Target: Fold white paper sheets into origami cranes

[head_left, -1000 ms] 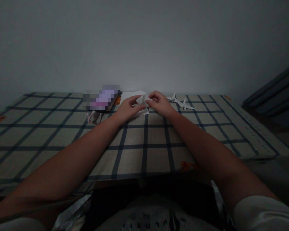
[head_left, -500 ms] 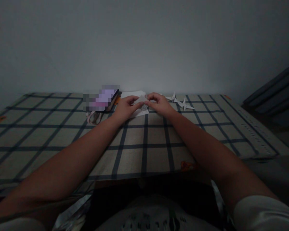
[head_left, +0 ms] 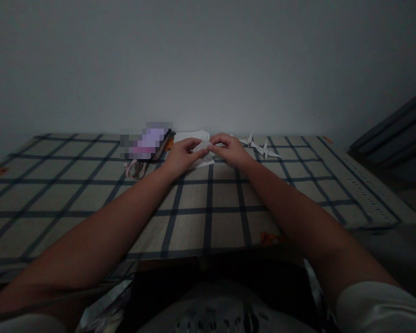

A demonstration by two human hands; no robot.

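Note:
Both my hands meet at the far middle of a checked cloth (head_left: 194, 203). My left hand (head_left: 182, 155) and my right hand (head_left: 230, 149) pinch a small folded piece of white paper (head_left: 203, 147) between their fingertips, low over a flat white sheet (head_left: 204, 161). The fingers of both hands are closed on the fold. Two finished white paper cranes (head_left: 261, 148) stand just to the right of my right hand.
A blurred purple object (head_left: 147, 141) lies left of my left hand, with a pale looped cord (head_left: 133, 169) in front of it. A plain wall rises behind the cloth. A dark striped surface (head_left: 395, 134) sits at the far right.
The paper piece has been pressed flatter and lower between the fingertips. The hands have shifted only slightly.

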